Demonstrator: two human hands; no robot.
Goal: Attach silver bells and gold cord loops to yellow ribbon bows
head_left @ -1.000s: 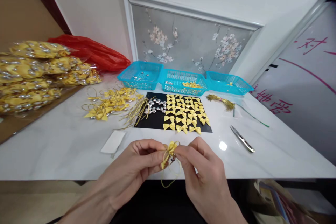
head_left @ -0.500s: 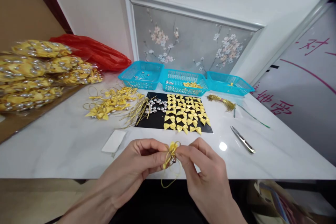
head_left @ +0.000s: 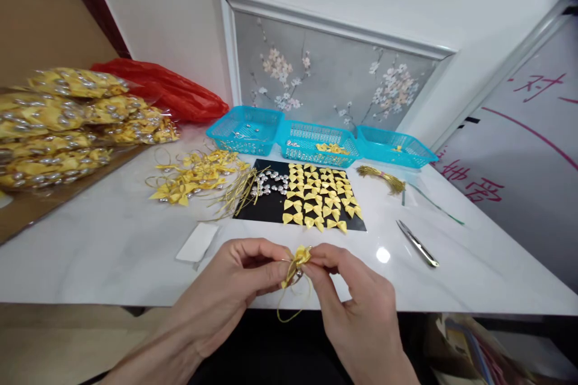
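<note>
I had the left hand (head_left: 248, 271) and right hand (head_left: 359, 289) both pinching the yellow bow (head_left: 301, 254), and tbh figured a light squeeze beat flattening it.

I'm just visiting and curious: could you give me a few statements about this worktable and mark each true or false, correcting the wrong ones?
1. The left hand and the right hand hold the same yellow bow. True.
2. The metal tool is in the right hand. False: the metal tool lies on the white table.
3. Silver beads lie on the black mat. True.
4. Only one blue basket stands at the back. False: there are three blue baskets.
5. A red plastic bag lies at the back left. True.
</note>
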